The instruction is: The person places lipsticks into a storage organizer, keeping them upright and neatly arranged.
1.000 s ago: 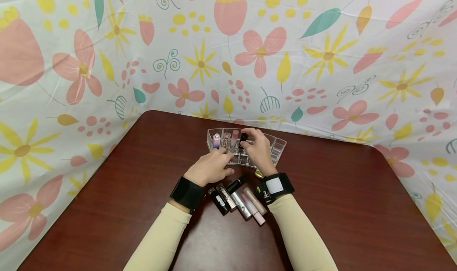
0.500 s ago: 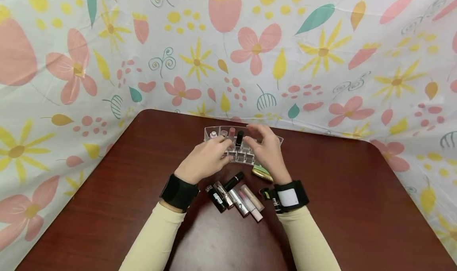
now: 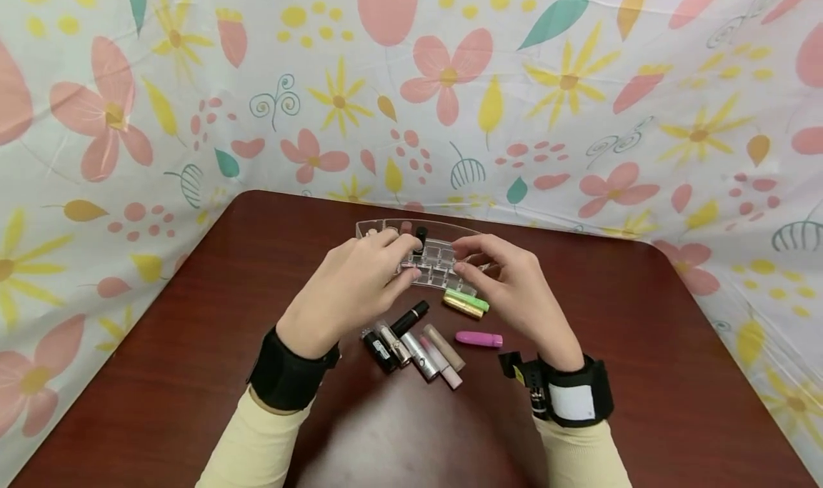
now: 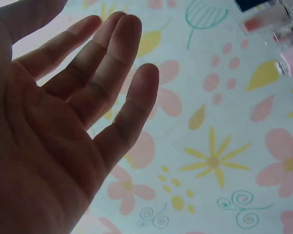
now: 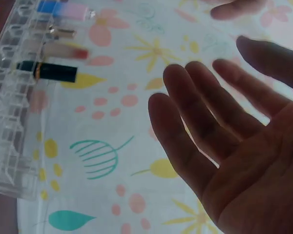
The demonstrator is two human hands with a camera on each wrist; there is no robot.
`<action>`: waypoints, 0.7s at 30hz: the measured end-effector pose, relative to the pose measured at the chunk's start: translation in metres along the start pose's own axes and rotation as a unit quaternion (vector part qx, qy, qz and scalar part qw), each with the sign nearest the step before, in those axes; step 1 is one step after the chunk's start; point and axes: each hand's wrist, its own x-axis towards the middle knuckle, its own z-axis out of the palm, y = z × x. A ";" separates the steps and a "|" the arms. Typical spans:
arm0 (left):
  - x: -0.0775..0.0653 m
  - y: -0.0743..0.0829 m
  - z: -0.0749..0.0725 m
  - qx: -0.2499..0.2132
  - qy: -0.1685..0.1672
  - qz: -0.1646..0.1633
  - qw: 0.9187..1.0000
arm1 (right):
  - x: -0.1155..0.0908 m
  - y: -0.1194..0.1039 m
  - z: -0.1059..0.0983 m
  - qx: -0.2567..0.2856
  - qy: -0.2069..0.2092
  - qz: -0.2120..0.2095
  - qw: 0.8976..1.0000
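Note:
A clear, curved organizer (image 3: 440, 254) with small compartments stands on the table. A black lipstick (image 5: 58, 72) stands upright in it, in a row with a red-tipped lip gloss tube (image 5: 63, 50), a small clear-capped lipstick (image 5: 62, 32) and a pink-and-blue tube (image 5: 66, 9). My left hand (image 3: 350, 284) is near the organizer's left side, hiding part of that row in the head view; its fingers are relaxed around nothing. On the other side my right hand (image 3: 517, 288) is held with fingers loosely bent and an unfilled palm, overlapping the organizer's right end.
In front of the organizer lie a green-and-gold tube (image 3: 466, 303) and a magenta tube (image 3: 479, 339). Nearer me is a cluster: a black tube (image 3: 409, 319), a black lipstick (image 3: 378, 350), a silver tube (image 3: 420, 357) and several others. A floral cloth (image 3: 444, 152) hangs behind the table.
My right hand has let go of the black lipstick, leaving it upright in the organizer, and drawn right and toward me. My left hand has also pulled back. The magenta tube has come into view.

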 end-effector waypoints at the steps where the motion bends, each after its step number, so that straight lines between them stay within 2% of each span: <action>1: -0.001 0.002 -0.001 0.004 -0.003 -0.003 1.000 | 0.001 0.001 0.002 -0.004 -0.010 -0.006 1.000; 5: -0.002 0.006 -0.002 0.021 0.013 -0.006 1.000 | 0.005 0.005 0.009 -0.025 -0.046 -0.029 0.998; 9: -0.002 0.009 -0.004 0.022 0.044 -0.009 0.999 | 0.007 0.003 0.012 -0.032 -0.049 -0.045 0.997; 13: -0.002 0.010 -0.001 0.029 0.022 -0.027 0.999 | 0.008 0.004 0.014 -0.032 -0.046 -0.053 0.997; 15: -0.001 0.011 0.002 0.038 0.004 -0.036 0.999 | 0.008 0.007 0.016 -0.036 -0.054 -0.057 0.996; 18: 0.001 0.014 0.009 0.040 -0.003 -0.048 0.998 | 0.010 0.014 0.025 -0.051 -0.073 -0.072 0.993; 21: 0.002 0.018 0.020 0.054 -0.012 -0.085 0.995 | 0.012 0.023 0.037 -0.073 -0.100 -0.084 0.989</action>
